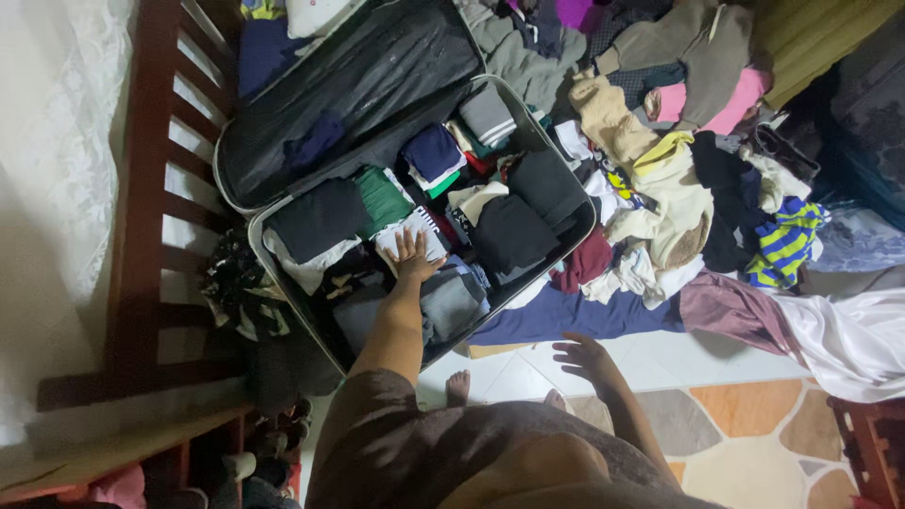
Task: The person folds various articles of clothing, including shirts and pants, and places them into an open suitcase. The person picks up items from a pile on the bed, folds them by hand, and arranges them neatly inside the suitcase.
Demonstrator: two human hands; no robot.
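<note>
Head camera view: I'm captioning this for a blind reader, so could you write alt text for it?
A person's left hand presses flat on a white folded garment inside an open suitcase packed with folded clothes, while the right hand hovers open and empty above the tiled floor. A heap of loose clothes lies beside the suitcase.

A dark wooden slatted bed frame (160, 188) stands on a patterned tiled floor (754, 424) beside a white lace curtain (47, 141).
</note>
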